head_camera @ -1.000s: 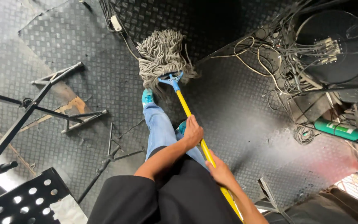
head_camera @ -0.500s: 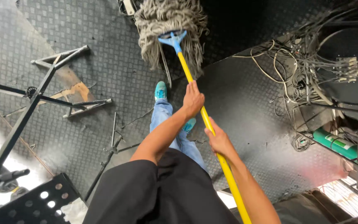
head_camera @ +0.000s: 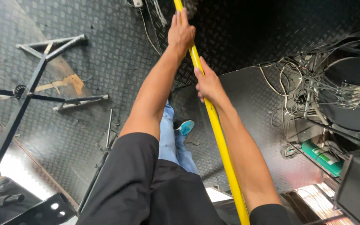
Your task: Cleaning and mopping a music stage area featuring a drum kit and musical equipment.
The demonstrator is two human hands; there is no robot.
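Head view, looking down past black sleeves and blue jeans to a dark diamond-plate floor (head_camera: 117,54). Yellow mop handle (head_camera: 219,137) runs as a long diagonal from the top edge, just right of centre, down to the bottom edge. The mop head is out of sight beyond the top edge.

Left hand (head_camera: 181,32) wraps the handle high up, near the top edge, fingers closed around it, arm stretched out. Right hand (head_camera: 207,83) grips the same handle lower down, closed around it, thumb side along the shaft. The two hands are near each other but apart, with bare yellow showing between them.

One teal shoe (head_camera: 186,126) stands on the floor just left of the handle, below the right hand.

Open floor: a broad bare stretch of plate between the arms and the left side. It is hemmed on the left by a black metal stand (head_camera: 26,91) with splayed legs. A patch of worn, scraped surface (head_camera: 65,82) lies by that stand.

Right side is crowded: a tangle of cables (head_camera: 309,89) and a green cylinder (head_camera: 321,157) lying low near the right edge.
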